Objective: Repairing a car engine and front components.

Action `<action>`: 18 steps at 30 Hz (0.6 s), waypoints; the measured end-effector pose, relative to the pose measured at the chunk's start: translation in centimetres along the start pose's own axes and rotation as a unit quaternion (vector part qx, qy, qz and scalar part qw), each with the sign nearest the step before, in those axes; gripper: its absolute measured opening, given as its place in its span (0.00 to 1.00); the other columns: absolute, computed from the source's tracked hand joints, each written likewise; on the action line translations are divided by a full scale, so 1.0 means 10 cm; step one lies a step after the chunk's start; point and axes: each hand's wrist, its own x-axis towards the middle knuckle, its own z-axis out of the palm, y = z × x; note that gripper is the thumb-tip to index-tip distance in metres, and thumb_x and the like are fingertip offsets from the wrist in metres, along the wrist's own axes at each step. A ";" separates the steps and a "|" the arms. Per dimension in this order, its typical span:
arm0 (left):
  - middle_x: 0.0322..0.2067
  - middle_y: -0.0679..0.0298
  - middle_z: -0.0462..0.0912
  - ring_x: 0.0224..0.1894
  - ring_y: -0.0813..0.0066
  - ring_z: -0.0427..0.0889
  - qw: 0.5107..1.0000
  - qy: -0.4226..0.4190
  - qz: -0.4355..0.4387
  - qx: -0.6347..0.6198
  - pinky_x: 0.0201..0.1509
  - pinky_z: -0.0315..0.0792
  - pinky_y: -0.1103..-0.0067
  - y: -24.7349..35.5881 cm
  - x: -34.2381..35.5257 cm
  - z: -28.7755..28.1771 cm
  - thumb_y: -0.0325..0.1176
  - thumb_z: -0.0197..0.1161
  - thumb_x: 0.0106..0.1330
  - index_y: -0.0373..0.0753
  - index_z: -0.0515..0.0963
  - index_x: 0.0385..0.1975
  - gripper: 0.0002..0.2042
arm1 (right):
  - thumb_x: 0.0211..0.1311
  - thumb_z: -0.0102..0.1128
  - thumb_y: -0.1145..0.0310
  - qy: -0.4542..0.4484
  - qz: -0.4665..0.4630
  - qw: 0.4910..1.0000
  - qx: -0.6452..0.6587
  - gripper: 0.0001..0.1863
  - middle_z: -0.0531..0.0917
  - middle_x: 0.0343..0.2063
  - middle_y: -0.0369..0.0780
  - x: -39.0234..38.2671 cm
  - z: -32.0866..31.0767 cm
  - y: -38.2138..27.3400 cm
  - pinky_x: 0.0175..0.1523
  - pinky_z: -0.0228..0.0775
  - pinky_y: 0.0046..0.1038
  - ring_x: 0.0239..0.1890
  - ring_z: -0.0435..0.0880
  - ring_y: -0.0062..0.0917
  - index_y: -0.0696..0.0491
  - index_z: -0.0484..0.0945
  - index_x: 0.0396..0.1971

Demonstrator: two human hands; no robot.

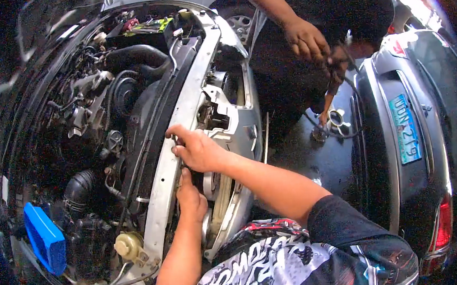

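Note:
In front of me is the open engine bay of a car, with a long silver crossbar [159, 211] along its front edge. My right hand [194, 149] is at the middle of this bar. Its thumb and index finger close around a small dark thing at the bar's edge, too small to name. Just below it, my left hand [192, 200] is at the bar's front side with one finger pointing up and the others curled. What those fingers hold is hidden. Behind the bar runs a black radiator top [146, 164].
A blue rectangular block [45, 239] stands at the bay's near left, by a black ribbed hose [79, 189] and a yellowish cap [128, 246]. At the far side lie tools in a dark tray [149, 29]. Another person's hand [306, 39] handles a dark hose near a parked dark car [410, 87].

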 end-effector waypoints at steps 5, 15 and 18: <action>0.65 0.59 0.73 0.65 0.67 0.72 0.999 -0.043 0.023 -0.005 0.73 0.61 0.71 -0.09 0.15 -0.08 0.46 0.53 0.78 0.34 0.67 0.68 0.26 | 0.65 0.56 0.72 0.041 0.039 0.998 0.003 0.23 0.83 0.27 0.46 -0.11 -0.23 -0.05 0.39 0.75 0.36 0.30 0.84 0.35 0.51 0.70 0.61; 0.62 0.59 0.75 0.62 0.67 0.74 0.996 -0.076 0.027 -0.031 0.72 0.63 0.70 -0.10 0.14 -0.07 0.46 0.53 0.78 0.33 0.69 0.66 0.25 | 0.62 0.59 0.67 0.001 0.236 0.971 -0.023 0.15 0.85 0.44 0.48 -1.16 -0.73 0.33 0.59 0.72 0.32 0.51 0.84 0.36 0.57 0.79 0.47; 0.61 0.60 0.77 0.62 0.68 0.74 0.995 -0.082 0.042 -0.027 0.71 0.64 0.70 -0.08 0.12 -0.07 0.45 0.54 0.78 0.34 0.70 0.64 0.24 | 0.61 0.62 0.64 -0.046 0.279 0.959 -0.003 0.19 0.85 0.46 0.50 -1.43 -0.56 0.54 0.60 0.72 0.36 0.53 0.84 0.39 0.58 0.80 0.49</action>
